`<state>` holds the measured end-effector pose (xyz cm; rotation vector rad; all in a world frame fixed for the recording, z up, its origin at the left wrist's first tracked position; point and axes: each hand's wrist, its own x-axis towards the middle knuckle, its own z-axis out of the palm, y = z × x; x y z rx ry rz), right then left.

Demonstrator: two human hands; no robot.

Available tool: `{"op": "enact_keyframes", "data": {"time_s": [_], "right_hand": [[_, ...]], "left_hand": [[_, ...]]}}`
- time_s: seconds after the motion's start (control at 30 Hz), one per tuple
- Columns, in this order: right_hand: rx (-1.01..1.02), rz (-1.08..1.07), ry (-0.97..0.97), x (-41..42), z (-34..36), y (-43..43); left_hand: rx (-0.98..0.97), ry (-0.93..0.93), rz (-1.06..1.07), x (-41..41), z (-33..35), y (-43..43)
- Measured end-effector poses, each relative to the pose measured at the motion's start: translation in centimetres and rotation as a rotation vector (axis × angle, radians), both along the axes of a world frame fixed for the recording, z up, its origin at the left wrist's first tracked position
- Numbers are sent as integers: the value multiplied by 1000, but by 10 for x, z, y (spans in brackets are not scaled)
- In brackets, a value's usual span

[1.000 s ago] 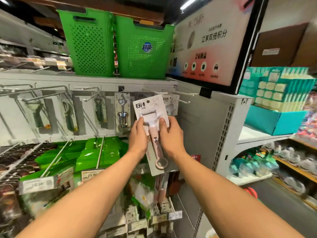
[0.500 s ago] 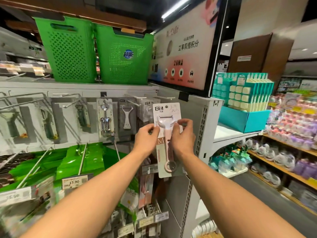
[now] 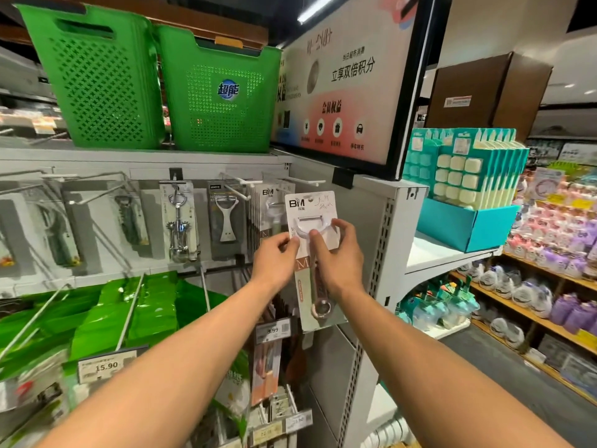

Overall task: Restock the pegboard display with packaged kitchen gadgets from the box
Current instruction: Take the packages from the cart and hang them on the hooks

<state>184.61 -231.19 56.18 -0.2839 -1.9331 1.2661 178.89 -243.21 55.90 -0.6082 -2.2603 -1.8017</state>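
Note:
I hold a carded peeler pack (image 3: 310,205), a white card marked BM with a pink-handled peeler, up in front of the pegboard. My left hand (image 3: 275,256) pinches its left edge and my right hand (image 3: 336,253) grips its right side, thumb across the front. The card's top hole sits just below a white peg hook (image 3: 307,181) at the top right of the pegboard (image 3: 97,221). Behind the pack hang more BM peeler packs (image 3: 268,202). The box is out of view.
Left along the pegboard hang a grey peeler pack (image 3: 225,218), a corkscrew pack (image 3: 178,218) and darker tools. Two green baskets (image 3: 219,92) stand on the shelf above. Green packs (image 3: 155,305) hang below with price tags. A sign board (image 3: 349,76) and an aisle shelf lie right.
My view swung left and closer to the shelf end. Both hands raised the peeler pack slightly, bringing its top hole nearer the white peg hook.

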Motion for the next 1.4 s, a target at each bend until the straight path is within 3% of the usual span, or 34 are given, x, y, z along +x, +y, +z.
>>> {"op": "enact_keyframes", "data": {"time_s": [0.3,1.07,1.23,1.4], "right_hand": [[23,15,4,-47,-7,4],[16,-34,-91,-173,-16,-8],[-17,-104,-93,-161,-16,-11],[-35,-143,-102,-102,-17,-9]], "left_hand": [[102,80,146,-30,-6,1],[-20,179,183,-138,-19,-15],[-106,149,282,-136,-15,-15],[-94,94,157,-92,-10,-5]]}}
